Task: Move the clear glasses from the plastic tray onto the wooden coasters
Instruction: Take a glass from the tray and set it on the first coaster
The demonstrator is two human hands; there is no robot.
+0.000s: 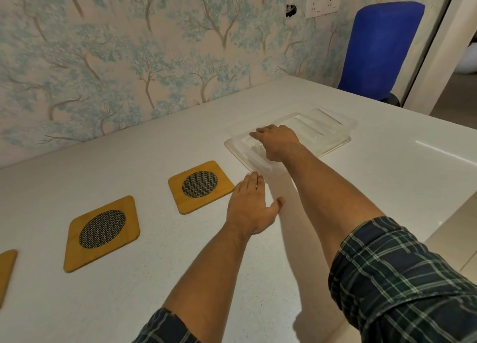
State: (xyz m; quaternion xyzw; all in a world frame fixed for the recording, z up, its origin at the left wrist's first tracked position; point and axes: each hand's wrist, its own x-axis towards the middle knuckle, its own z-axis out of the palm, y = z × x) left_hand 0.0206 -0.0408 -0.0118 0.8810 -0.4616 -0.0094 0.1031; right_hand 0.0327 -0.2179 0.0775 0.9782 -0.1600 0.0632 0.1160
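A clear plastic tray [338, 142] sits on the white table, to the right of centre. Clear glasses lie on their sides in it, hard to make out: one [307, 128] in the middle and one [329, 118] at the far end. My right hand [277, 142] is palm down over the tray's near end, fingers curled over a clear glass [254, 150] there. My left hand [251, 208] lies flat on the table with its fingertips touching the tray's near corner, holding nothing. Two wooden coasters with dark mesh centres [200, 186] [102, 233] lie bare to the left. A third [6, 273] is cut off by the frame's edge.
A wall with tree-pattern wallpaper [129, 58] runs along the table's far side. A blue chair back [382, 51] stands beyond the far right corner. The table edge [438, 226] drops off at the right.
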